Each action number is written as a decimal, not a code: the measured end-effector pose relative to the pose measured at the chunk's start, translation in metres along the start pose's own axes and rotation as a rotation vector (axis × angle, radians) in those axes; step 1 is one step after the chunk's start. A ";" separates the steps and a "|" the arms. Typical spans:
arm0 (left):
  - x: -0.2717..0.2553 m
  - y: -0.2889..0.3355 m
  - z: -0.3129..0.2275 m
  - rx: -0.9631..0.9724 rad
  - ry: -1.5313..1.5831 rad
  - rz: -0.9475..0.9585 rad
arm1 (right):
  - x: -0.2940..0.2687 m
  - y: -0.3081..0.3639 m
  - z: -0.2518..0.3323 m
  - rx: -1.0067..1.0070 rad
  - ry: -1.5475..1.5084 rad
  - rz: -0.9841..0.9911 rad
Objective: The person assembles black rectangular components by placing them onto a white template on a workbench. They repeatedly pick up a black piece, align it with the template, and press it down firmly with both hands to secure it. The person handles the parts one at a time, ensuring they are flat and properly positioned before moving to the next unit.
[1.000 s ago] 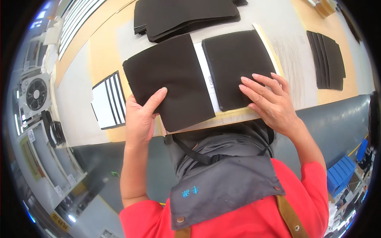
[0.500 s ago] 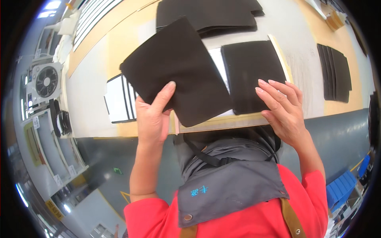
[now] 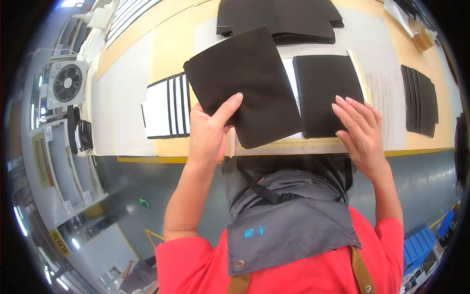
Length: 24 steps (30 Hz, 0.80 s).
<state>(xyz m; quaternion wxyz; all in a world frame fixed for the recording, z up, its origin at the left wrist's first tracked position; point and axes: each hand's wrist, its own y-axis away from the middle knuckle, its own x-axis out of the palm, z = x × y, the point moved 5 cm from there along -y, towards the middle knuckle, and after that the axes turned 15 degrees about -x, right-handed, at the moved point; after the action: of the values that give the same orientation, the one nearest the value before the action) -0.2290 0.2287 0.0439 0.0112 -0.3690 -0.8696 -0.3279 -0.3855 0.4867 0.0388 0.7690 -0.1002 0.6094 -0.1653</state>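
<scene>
My left hand (image 3: 210, 131) grips a black, flat panel (image 3: 247, 83) by its lower left part, thumb on top and fingers hidden underneath. The panel is tilted above the table and looks soft, like covered sheet material. Beside it lies a second black panel (image 3: 323, 83), whose left side shows a strip of white under or next to it. At that panel's lower right corner is my right hand (image 3: 362, 131), fingers stretched out and slightly spread, with nothing held. Whether its fingertips press on the panel I cannot tell.
A pile of larger black panels (image 3: 279, 20) lies at the back. Overlapped black pieces (image 3: 420, 100) are on the right. White pieces with black edges (image 3: 157, 110) lie left of my hand. A pale strip (image 3: 359, 76) borders the second panel. A fan (image 3: 67, 83) stands far left.
The whole view has shifted, so the table and hands sit farther right in it. Both hands keep nearly the same pose, the left one still gripping the panel. More of a person shows at lower left.
</scene>
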 end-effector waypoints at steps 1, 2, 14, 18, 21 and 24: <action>0.001 -0.001 0.003 0.004 -0.001 -0.007 | 0.001 0.001 -0.003 0.004 -0.007 0.013; 0.001 -0.001 0.000 0.033 -0.006 -0.029 | 0.004 0.000 -0.005 0.009 -0.014 0.026; 0.009 -0.015 0.010 -0.127 -0.175 -0.039 | 0.019 0.013 -0.010 -0.015 0.004 0.125; 0.008 -0.018 0.011 -0.154 -0.168 -0.045 | 0.021 0.012 -0.009 -0.004 -0.005 0.136; 0.006 -0.021 0.012 -0.193 -0.186 -0.034 | 0.022 0.013 -0.009 -0.009 -0.007 0.139; 0.009 -0.024 0.014 -0.212 -0.198 -0.018 | 0.023 0.014 -0.010 -0.021 -0.002 0.160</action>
<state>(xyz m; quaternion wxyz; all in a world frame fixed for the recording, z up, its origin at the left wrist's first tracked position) -0.2477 0.2301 0.0224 -0.1166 -0.3907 -0.8302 -0.3803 -0.3889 0.4915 0.0107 0.7792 -0.0594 0.6163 -0.0969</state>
